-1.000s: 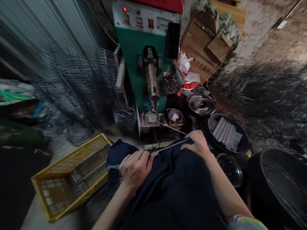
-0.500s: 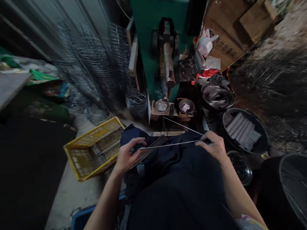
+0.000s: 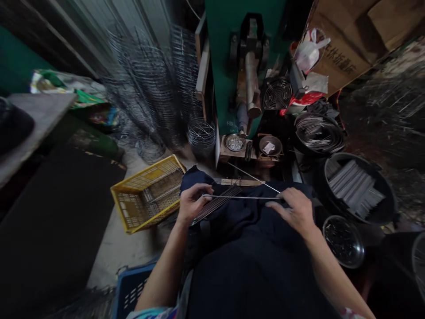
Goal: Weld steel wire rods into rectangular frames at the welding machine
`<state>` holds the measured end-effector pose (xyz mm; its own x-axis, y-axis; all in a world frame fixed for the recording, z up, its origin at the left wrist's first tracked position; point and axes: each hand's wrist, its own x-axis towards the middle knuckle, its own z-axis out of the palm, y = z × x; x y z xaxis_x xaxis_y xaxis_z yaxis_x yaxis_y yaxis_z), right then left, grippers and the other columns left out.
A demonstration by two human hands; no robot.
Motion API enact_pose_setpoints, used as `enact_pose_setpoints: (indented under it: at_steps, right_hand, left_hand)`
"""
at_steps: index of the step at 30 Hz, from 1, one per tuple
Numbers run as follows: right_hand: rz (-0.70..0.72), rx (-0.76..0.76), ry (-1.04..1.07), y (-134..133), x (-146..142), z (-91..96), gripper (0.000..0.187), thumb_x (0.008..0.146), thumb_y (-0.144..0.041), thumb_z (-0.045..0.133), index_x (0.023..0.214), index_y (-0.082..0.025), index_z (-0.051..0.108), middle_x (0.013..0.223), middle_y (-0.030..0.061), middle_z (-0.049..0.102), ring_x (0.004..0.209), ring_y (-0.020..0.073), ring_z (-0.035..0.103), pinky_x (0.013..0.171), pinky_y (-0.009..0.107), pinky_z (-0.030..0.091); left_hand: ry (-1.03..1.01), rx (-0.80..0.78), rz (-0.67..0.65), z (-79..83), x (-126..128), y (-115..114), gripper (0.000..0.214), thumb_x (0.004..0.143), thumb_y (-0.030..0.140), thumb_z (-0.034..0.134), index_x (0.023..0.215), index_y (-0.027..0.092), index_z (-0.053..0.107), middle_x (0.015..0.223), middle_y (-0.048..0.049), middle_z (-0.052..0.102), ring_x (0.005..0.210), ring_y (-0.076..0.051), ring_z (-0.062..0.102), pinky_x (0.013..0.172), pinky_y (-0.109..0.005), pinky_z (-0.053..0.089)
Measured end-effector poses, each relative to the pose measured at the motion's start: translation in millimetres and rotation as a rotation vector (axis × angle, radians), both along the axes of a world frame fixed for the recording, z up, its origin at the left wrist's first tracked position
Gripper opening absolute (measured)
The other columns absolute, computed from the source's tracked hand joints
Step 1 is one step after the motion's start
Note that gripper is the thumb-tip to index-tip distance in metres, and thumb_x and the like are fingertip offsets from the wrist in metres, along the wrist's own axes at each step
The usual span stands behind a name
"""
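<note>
Gleaming metal rod — thin, straight

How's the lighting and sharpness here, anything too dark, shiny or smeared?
Head view: dim overall, with the panel at lower left nearly black; head view: the wire tangle at far right looks soft and smeared; head view: pale glints on the metal bowl and the thin rod.

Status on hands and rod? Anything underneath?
Right hand holding thin metal rod; left hand at its other end. Rod bundle lies beneath, on dark cloth.
</note>
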<state>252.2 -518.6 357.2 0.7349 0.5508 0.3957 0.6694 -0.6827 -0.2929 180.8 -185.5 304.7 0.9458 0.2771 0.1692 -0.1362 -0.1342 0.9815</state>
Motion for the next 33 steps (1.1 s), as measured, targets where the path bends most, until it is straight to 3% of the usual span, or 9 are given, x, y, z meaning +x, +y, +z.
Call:
enact_pose_setpoints:
  at_steps: [6, 12, 17, 21, 27, 33]
  right_hand:
    - [-0.031, 0.062, -0.048, 17.2, -8.3, -2.8, 0.031, 0.087, -0.044, 0.068, 0.073, -0.018, 0.061, 0.063, 0.0015, 0.059, 0.06, 0.0137, 0.053, 0.06, 0.027, 0.036]
    - [0.012, 0.052, -0.083, 24.5, -28.6, -5.7, 0.032, 0.083, -0.044, 0.072, 0.069, -0.018, 0.059, 0.059, -0.0001, 0.056, 0.057, 0.0122, 0.052, 0.058, 0.027, 0.036]
    - [-0.002, 0.027, -0.023, 27.9, -39.3, -5.9, 0.026, 0.085, -0.041, 0.07, 0.08, -0.017, 0.063, 0.067, 0.0016, 0.061, 0.064, 0.0136, 0.056, 0.061, 0.027, 0.039]
    - [0.005, 0.079, 0.04, 25.6, -39.1, -10.2, 0.017, 0.087, -0.033, 0.068, 0.086, -0.017, 0.064, 0.071, 0.0021, 0.063, 0.067, 0.0139, 0.058, 0.064, 0.026, 0.042]
    - [0.027, 0.126, 0.121, 19.5, -40.0, -18.6, 0.008, 0.09, -0.026, 0.064, 0.092, -0.019, 0.064, 0.077, 0.0036, 0.066, 0.07, 0.0158, 0.06, 0.069, 0.028, 0.047]
    - [0.004, 0.179, 0.207, 12.9, -38.2, -22.9, 0.006, 0.089, -0.025, 0.064, 0.092, -0.019, 0.065, 0.078, 0.0041, 0.066, 0.072, 0.0172, 0.061, 0.07, 0.03, 0.048]
  left_hand:
    - [-0.136, -0.005, 0.166, -10.1, -1.3, -7.3, 0.026, 0.081, 0.033, 0.068, 0.1, 0.015, 0.066, 0.077, -0.0031, 0.066, 0.07, -0.016, 0.062, 0.066, -0.026, 0.05]
    - [-0.144, -0.082, 0.24, -23.0, 4.3, -0.7, 0.041, 0.078, 0.049, 0.071, 0.101, 0.015, 0.067, 0.072, -0.0025, 0.063, 0.066, -0.016, 0.06, 0.069, -0.029, 0.051]
    - [-0.187, -0.247, 0.203, -28.4, 6.0, -3.4, 0.046, 0.077, 0.049, 0.073, 0.108, 0.016, 0.069, 0.093, -0.0099, 0.071, 0.096, -0.025, 0.067, 0.095, -0.04, 0.05]
    - [-0.14, -0.325, 0.191, -31.9, 3.5, -8.7, 0.048, 0.077, 0.05, 0.072, 0.111, 0.016, 0.068, 0.115, -0.0142, 0.068, 0.119, -0.03, 0.058, 0.109, -0.047, 0.039]
    - [0.041, -0.403, 0.193, -39.9, 2.9, -8.1, 0.071, 0.072, 0.055, 0.075, 0.131, 0.024, 0.051, 0.142, -0.0155, 0.046, 0.129, -0.031, 0.05, 0.099, -0.042, 0.049]
    - [0.101, -0.446, 0.192, -39.2, 5.4, -14.1, 0.073, 0.07, 0.053, 0.077, 0.13, 0.026, 0.045, 0.129, -0.0112, 0.048, 0.111, -0.026, 0.062, 0.089, -0.038, 0.054]
